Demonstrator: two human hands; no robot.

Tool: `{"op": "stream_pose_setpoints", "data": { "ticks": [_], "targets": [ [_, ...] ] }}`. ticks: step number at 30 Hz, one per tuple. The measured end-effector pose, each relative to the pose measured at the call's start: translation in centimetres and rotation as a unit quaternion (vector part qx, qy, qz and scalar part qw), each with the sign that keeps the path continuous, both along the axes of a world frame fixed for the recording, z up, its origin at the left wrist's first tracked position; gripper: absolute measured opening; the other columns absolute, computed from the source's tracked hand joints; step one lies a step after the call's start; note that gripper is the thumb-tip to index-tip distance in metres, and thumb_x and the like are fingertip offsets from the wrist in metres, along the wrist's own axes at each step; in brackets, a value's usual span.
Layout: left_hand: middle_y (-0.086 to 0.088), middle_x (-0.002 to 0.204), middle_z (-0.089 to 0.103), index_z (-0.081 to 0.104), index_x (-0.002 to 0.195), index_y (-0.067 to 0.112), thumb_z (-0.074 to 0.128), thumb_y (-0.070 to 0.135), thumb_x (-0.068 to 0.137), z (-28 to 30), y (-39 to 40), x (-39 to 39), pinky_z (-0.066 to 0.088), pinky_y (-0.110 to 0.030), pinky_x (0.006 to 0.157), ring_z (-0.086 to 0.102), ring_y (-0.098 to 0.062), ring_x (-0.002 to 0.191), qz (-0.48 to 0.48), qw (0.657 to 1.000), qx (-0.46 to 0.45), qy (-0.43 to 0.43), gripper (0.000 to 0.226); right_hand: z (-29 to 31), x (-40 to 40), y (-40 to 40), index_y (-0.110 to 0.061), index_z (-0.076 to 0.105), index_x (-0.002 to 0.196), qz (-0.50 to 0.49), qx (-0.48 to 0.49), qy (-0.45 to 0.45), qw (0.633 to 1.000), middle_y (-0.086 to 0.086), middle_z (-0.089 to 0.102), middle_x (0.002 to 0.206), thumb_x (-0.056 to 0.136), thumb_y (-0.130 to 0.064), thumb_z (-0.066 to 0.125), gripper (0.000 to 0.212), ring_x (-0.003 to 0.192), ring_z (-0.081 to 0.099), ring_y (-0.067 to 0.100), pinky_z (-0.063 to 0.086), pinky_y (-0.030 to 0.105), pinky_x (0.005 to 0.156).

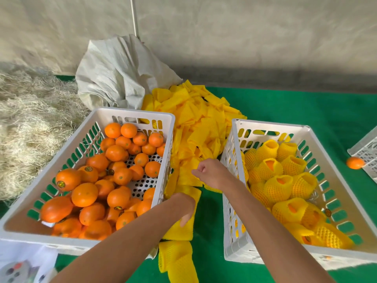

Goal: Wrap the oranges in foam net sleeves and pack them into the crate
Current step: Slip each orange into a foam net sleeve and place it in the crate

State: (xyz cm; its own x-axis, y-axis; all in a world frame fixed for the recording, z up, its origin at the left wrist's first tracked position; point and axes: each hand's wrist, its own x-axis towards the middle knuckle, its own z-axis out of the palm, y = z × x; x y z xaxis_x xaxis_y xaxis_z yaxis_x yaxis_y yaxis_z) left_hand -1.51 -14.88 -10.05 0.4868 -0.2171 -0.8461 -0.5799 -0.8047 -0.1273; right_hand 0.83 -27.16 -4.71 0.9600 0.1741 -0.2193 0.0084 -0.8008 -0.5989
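Note:
The left white crate (169,127) holds several bare oranges (84,194). In the right white crate (318,139) lie several oranges wrapped in yellow foam net sleeves (278,187). A pile of loose yellow foam net sleeves (195,119) runs between the two crates. My left hand (186,209) reaches down into the near end of that pile, its thumb on a foam net sleeve (179,229) and its fingers hidden behind it. My right hand (210,172) hovers over the sleeves between the crates with its fingers curled; nothing shows in it.
A crumpled white sack (118,74) lies behind the pile, with straw (26,119) to the left. One loose orange (355,162) sits on the green mat (295,107) beside another white crate (367,150) at the right edge. A pale tarp wall closes the back.

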Motion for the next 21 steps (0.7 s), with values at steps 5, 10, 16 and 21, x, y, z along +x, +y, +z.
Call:
{"op": "stream_pose_setpoints", "data": {
  "ticks": [5,10,16,21],
  "targets": [
    [-0.022,0.122,0.061,0.059,0.118,-0.004,0.058,0.016,0.101,2.6,2.3,2.7,0.046,-0.040,0.087,0.058,-0.037,0.115,0.210,0.902,-0.342,-0.158,0.027,-0.4,0.4,-0.2,-0.008,0.059,0.087,-0.037,-0.010,-0.047,0.998,0.009,0.062,0.081,0.106,-0.032,0.044,0.035,0.080,0.061,0.028,0.047,0.040,0.066],
    [-0.027,0.122,0.057,0.060,0.121,-0.006,0.052,0.001,0.101,3.7,2.0,3.3,0.042,-0.037,0.092,0.056,-0.039,0.115,0.321,0.773,-0.496,-0.229,0.023,-0.7,0.7,-0.1,-0.008,0.058,0.088,-0.053,0.036,-0.046,0.997,0.006,0.056,0.078,0.109,-0.028,0.039,0.034,0.075,0.056,0.022,0.039,0.036,0.063],
    [-0.011,0.138,0.053,0.048,0.141,0.004,0.056,0.007,0.102,4.3,1.7,3.4,0.051,-0.038,0.092,0.060,-0.026,0.117,0.459,0.608,-0.590,-0.269,0.040,-0.2,0.8,0.4,-0.020,0.072,0.106,-0.076,0.159,-0.065,0.982,-0.006,0.070,0.093,0.104,-0.043,0.051,0.031,0.082,0.065,0.008,0.049,0.024,0.071],
    [-0.001,0.061,0.044,0.050,0.063,0.013,0.049,0.029,0.109,5.0,1.8,4.0,0.033,-0.038,0.062,0.041,-0.018,0.060,0.538,0.496,-0.652,-0.197,0.049,0.2,0.7,0.3,-0.017,0.075,0.099,-0.081,0.172,-0.095,0.977,-0.003,0.073,0.087,0.100,-0.048,0.058,0.036,0.083,0.070,0.013,0.056,0.036,0.079]
  ]
}}
